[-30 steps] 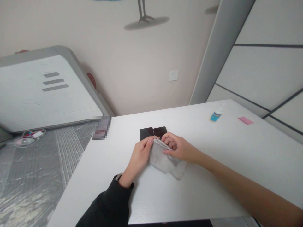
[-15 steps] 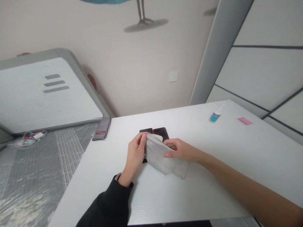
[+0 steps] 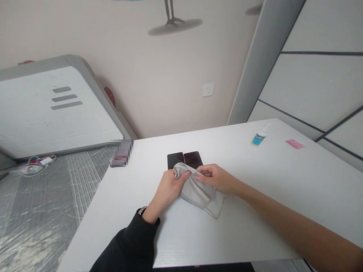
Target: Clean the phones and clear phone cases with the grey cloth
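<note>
A thin light-grey cloth (image 3: 200, 194) hangs in loose folds between my two hands over the white table. My left hand (image 3: 170, 186) is closed on its left upper part, thumb on top. The fingers of my right hand (image 3: 214, 176) pinch the cloth's upper edge to the right. Just beyond the cloth lie two dark, glossy flat panels side by side, a left panel (image 3: 175, 159) and a right panel (image 3: 194, 158). Their near parts are hidden by the cloth and my hands.
A small spray bottle with a blue label (image 3: 258, 139) lies near the table's (image 3: 227, 147) back right, beside a pink packet (image 3: 295, 144). A pixelated object (image 3: 121, 153) lies at the left corner. Behind stands a wall with a socket (image 3: 208, 90).
My left hand has moved slightly right and nearer to me, bunching the cloth. More of the dark panels shows now. My right hand has barely moved.
</note>
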Motion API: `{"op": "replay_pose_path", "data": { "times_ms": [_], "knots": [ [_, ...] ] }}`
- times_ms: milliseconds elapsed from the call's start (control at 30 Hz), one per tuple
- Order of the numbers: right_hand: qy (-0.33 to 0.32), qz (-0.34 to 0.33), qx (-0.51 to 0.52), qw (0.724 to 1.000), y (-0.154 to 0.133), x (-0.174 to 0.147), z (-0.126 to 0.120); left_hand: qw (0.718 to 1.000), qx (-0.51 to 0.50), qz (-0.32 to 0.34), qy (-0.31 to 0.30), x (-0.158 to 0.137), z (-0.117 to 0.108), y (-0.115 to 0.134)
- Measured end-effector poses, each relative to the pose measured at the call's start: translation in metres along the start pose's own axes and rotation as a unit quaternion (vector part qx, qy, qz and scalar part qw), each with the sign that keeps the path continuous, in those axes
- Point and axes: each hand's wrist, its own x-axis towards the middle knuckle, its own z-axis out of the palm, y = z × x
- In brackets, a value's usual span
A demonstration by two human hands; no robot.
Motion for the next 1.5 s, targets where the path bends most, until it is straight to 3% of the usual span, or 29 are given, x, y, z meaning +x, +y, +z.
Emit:
{"op": "replay_pose_path", "data": {
  "times_ms": [133,267,467,600,767,1067,1200,1333,1500],
  "knots": [
    [0.053,-0.008,-0.079,0.995,0.001,-0.001,0.002,0.999,-0.01,0.014,-0.033,-0.002,0.002,-0.001],
    [0.048,-0.02,-0.089,0.995,0.0,-0.002,0.001,0.996,-0.048,0.012,-0.078,-0.002,0.002,0.002],
    [0.008,-0.032,0.042,0.999,0.0,0.001,-0.003,1.0,-0.018,0.004,0.013,0.002,-0.002,0.0],
    [0.066,-0.016,0.081,0.994,0.001,0.003,-0.01,0.996,-0.052,0.001,0.078,0.002,-0.004,-0.001],
    [0.106,-0.021,0.064,0.992,-0.001,0.002,-0.013,0.987,-0.157,-0.029,0.026,-0.001,-0.004,0.005],
    [0.07,-0.045,0.041,0.996,-0.004,-0.003,-0.009,0.99,-0.132,-0.052,0.021,0.002,-0.004,0.008],
    [0.041,-0.061,0.05,0.996,-0.004,-0.006,-0.004,0.991,-0.12,-0.039,0.047,0.004,-0.001,0.003],
    [0.073,-0.053,0.126,0.988,0.0,-0.004,0.001,0.993,-0.093,0.015,0.077,0.003,-0.001,0.004],
    [0.167,-0.023,0.264,0.95,0.0,0.001,0.0,0.987,-0.103,0.047,0.116,0.004,-0.001,0.0]
  ]
}}
